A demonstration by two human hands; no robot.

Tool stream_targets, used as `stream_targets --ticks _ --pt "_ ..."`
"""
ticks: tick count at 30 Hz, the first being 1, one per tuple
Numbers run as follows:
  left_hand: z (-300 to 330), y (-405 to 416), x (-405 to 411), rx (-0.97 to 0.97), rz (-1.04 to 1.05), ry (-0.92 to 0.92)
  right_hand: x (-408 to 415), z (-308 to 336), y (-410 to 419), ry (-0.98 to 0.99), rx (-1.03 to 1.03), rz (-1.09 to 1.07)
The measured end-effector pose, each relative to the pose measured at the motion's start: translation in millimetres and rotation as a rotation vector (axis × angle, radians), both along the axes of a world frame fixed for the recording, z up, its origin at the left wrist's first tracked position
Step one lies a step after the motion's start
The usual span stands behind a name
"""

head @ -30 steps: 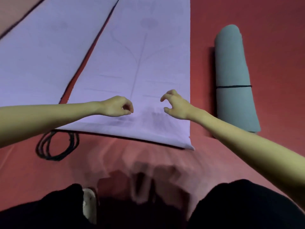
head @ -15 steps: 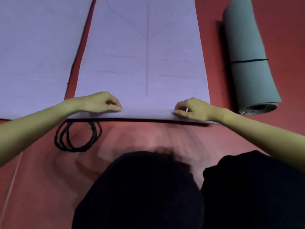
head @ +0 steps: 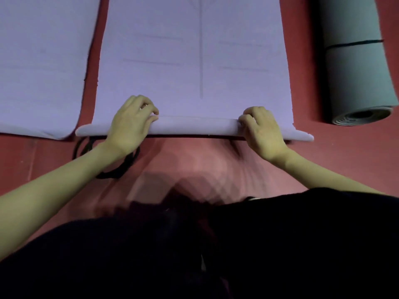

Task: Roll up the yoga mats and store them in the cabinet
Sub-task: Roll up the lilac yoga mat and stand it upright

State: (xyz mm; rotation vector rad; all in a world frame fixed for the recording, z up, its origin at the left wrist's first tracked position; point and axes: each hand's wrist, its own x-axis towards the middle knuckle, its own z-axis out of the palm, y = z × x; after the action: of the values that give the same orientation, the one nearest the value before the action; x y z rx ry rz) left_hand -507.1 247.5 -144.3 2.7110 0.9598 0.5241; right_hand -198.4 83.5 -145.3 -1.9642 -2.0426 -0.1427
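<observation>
Nearest, I am seeing dark-clothed legs (head: 237, 255); black bands (head: 121, 167) lying under my left wrist on the red floor (head: 194, 165); left hand (head: 131, 123) and right hand (head: 262, 130) curling fingers over the rolled near edge of the lilac mat (head: 194, 67); a second lilac mat (head: 41, 61) lying flat left of the left hand; a grey rolled mat (head: 356, 72) lying right of the right hand.

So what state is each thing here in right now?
Middle purple mat: near end just rolled, rest flat.
Left purple mat: flat.
Grey mat: rolled, banded.
Black bands: loose on the floor.
Left hand: grips the roll.
Right hand: grips the roll.
</observation>
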Motion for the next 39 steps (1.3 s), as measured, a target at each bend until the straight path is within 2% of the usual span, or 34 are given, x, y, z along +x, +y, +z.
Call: stream_targets --ticks 4,8,12,15,25,30,33,39 --pt "-13.7 -9.3 -1.4 0.110 -0.057 0.099 -6.9 -15.4 -12.4 -0.018 0.065 -0.014" --pt "-19.6 -23.0 -9.7 0.238 -0.045 0.022 -0.4 -21.5 -22.2 0.090 -0.004 -0.098" --pt "-27.7 -31.5 -12.3 0.273 -0.027 0.011 5.7 -36.3 -30.4 -0.075 0.098 0.019" --pt "-31.6 -31.9 -7.6 0.278 0.012 0.004 0.8 -39.6 -27.2 -0.031 0.147 -0.069" --pt "-38.1 -35.6 3.9 0.184 0.091 0.052 3.8 -41.2 -13.1 -0.042 0.078 0.005" --pt "-36.8 -41.0 2.5 -0.001 0.113 0.068 4.0 -47.5 -18.2 -0.040 0.039 0.097" --pt "-34.8 -44.5 -2.1 -0.119 0.088 0.092 0.9 -53.4 -24.7 -0.067 -0.012 0.101" --pt "-48.7 -46.5 -9.9 -0.203 -0.026 0.168 -11.6 -66.5 -37.0 -0.078 -0.150 0.075"
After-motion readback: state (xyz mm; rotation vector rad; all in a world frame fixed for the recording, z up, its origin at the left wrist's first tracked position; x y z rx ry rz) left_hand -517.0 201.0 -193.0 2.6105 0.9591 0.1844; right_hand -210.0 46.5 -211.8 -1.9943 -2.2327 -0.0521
